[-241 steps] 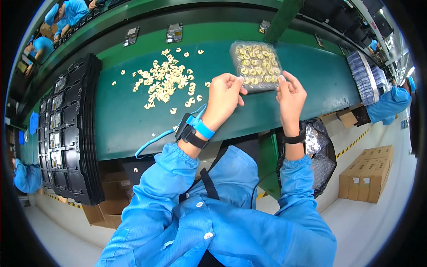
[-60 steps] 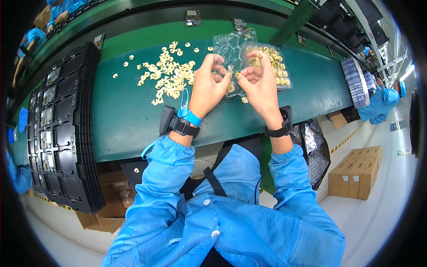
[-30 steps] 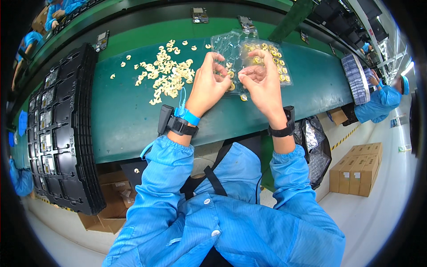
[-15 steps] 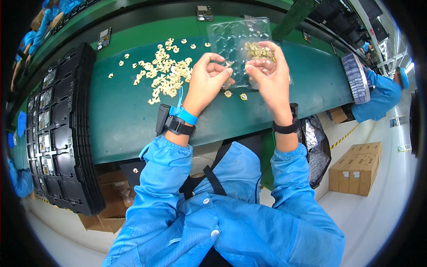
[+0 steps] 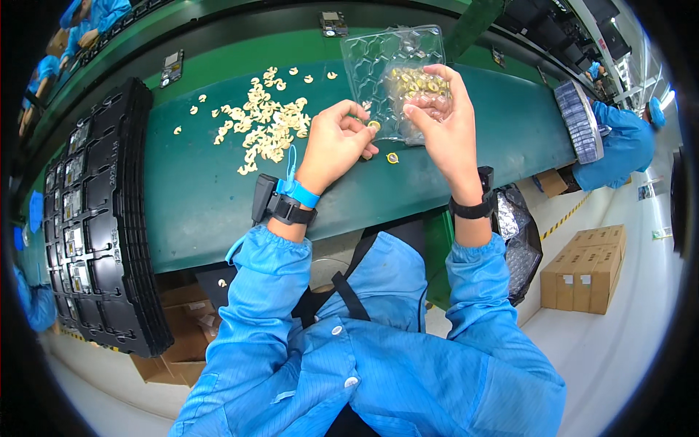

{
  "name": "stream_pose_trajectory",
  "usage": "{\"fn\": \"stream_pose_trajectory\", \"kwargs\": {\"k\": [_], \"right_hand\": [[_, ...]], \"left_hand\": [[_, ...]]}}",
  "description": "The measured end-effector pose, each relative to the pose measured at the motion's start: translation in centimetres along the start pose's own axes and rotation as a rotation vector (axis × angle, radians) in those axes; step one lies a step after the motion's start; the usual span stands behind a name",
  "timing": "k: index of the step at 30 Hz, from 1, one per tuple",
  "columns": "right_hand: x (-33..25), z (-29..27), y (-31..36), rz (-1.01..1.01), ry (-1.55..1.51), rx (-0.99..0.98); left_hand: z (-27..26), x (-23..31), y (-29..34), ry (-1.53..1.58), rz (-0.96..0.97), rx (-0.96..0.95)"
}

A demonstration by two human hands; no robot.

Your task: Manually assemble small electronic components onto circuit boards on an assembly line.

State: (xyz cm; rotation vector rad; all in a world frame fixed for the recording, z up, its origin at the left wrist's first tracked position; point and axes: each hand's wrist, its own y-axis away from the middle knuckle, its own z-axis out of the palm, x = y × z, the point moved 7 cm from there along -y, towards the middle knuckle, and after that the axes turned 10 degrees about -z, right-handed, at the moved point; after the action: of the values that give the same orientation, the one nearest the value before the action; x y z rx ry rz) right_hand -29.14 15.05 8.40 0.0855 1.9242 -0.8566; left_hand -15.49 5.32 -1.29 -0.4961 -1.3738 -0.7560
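My left hand (image 5: 338, 144) is closed, with a small round yellow-rimmed part (image 5: 374, 125) pinched at its fingertips. Beside it, my right hand (image 5: 445, 116) grips a clear plastic pack (image 5: 419, 81) filled with several similar yellowish parts; whether it is a bag or a rigid pack I cannot tell. Behind both hands lies a clear molded plastic tray (image 5: 362, 67) with rounded pockets, partly covered by the pack. One loose round part (image 5: 393, 157) rests on the green work surface (image 5: 218, 211) between my hands. Left of my left hand, many cream-colored curved pieces (image 5: 273, 120) lie in a loose heap.
Stacked black trays (image 5: 109, 218) stand along the left edge. A roll-shaped pale stack (image 5: 580, 124) sits at the right end, near a person in blue (image 5: 622, 146). Circuit boards (image 5: 334, 24) lie along the far ledge. Cardboard boxes (image 5: 582, 273) stand on the floor at right.
My left hand has drawn slightly left and down, and a round part now shows at its fingertips. My right hand keeps hold of the pack. The view has shifted slightly.
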Motion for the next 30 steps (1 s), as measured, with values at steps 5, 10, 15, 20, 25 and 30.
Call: {"fn": "stream_pose_trajectory", "kwargs": {"k": [5, 10, 15, 20, 25, 30], "right_hand": [[0.0, -0.2, 0.1, 0.010, 0.110, -0.011], [0.2, 0.9, 0.9, 0.031, 0.150, -0.017], [0.8, 2.0, 1.2, 0.022, 0.134, 0.000], [1.2, 1.8, 1.3, 0.111, 0.007, 0.005], [1.5, 1.2, 0.9, 0.152, -0.187, 0.041], [1.9, 0.5, 1.0, 0.140, -0.223, 0.086]], "left_hand": [[0.1, 0.0, -0.1, 0.039, 0.004, -0.033], [-0.1, -0.1, 0.2, -0.221, 0.031, 0.053], [-0.8, 0.3, 0.3, -0.524, 0.248, 0.273], [-0.8, 1.2, 0.8, -0.588, 0.307, 0.386], [-0.9, 0.1, 0.0, -0.250, 0.209, 0.196], [-0.1, 0.4, 0.1, -0.016, 0.146, 0.095]]}}
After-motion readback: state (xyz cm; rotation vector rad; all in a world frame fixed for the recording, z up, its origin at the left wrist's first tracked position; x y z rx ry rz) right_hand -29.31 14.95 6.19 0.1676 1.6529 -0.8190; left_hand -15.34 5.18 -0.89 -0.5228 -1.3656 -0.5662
